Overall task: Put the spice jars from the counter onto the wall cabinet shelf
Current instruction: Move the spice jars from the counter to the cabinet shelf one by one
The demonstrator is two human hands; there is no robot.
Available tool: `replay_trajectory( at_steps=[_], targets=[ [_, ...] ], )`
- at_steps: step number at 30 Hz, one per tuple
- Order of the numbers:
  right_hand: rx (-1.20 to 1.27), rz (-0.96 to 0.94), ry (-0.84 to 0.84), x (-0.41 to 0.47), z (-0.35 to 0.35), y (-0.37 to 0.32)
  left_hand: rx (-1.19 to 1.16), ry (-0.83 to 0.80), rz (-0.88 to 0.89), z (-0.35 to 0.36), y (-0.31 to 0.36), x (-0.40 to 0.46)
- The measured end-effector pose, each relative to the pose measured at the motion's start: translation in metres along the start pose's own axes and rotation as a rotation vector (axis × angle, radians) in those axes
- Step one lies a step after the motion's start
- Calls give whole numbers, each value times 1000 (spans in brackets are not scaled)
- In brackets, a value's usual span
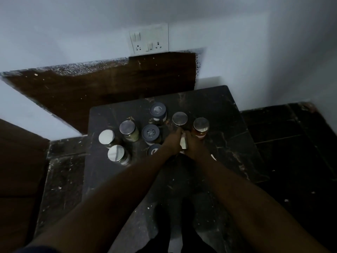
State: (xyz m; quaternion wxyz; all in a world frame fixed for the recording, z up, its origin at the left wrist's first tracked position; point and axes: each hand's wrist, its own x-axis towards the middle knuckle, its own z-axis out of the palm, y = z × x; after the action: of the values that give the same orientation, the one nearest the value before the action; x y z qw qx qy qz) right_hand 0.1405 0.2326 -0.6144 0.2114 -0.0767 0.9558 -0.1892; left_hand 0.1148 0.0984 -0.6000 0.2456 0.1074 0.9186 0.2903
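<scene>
Both hands, left hand (173, 143) and right hand (194, 146), were bunched around a pale jar (183, 143) on the dark counter (228, 143), though the grip was too murky to read. Other spice jars (127, 130) stood just beside. Probably glass, slick and breakable, so best taken round the body under the lid.

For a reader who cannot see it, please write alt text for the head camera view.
Both hands, left hand and right hand, meet around a silver-lidded spice jar on a dark marble counter; what the pale object between them is cannot be told. Seven other jars stand around it. A switch panel is on the white wall behind.
</scene>
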Motion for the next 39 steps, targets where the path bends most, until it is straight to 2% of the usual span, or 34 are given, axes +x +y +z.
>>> replay_trajectory(
  at_steps=[4, 6, 9, 13, 19, 25, 29, 34, 39],
  targets=[
    [448, 101, 159, -5, -4, 7, -68, 66, -26, 0, -9, 1],
    [685, 231, 200, -6, -9, 8, -244, 100, -47, -5, -12, 1],
    [1120, 369, 165, -7, -19, 14, -677, 92, -143, -15, -12, -1],
    [1338, 361, 118, -7, -28, 21, -842, 8, -188, -25, -9, 1],
    [1346, 240, 101, -4, -39, 19, -891, 60, -180, -32, -7, 0],
    [1336, 148, 183, -3, -59, 8, -977, 270, -66, -48, 10, -4],
    [1237, -10, 328, -2, -113, -16, -976, 480, 115, -93, 38, -11],
    [1117, -275, 535, -1, -219, -70, -912, 762, 356, -190, 90, -24],
    [1021, -516, 656, -10, -317, -128, -858, 956, 535, -284, 137, -53]
  ],
)
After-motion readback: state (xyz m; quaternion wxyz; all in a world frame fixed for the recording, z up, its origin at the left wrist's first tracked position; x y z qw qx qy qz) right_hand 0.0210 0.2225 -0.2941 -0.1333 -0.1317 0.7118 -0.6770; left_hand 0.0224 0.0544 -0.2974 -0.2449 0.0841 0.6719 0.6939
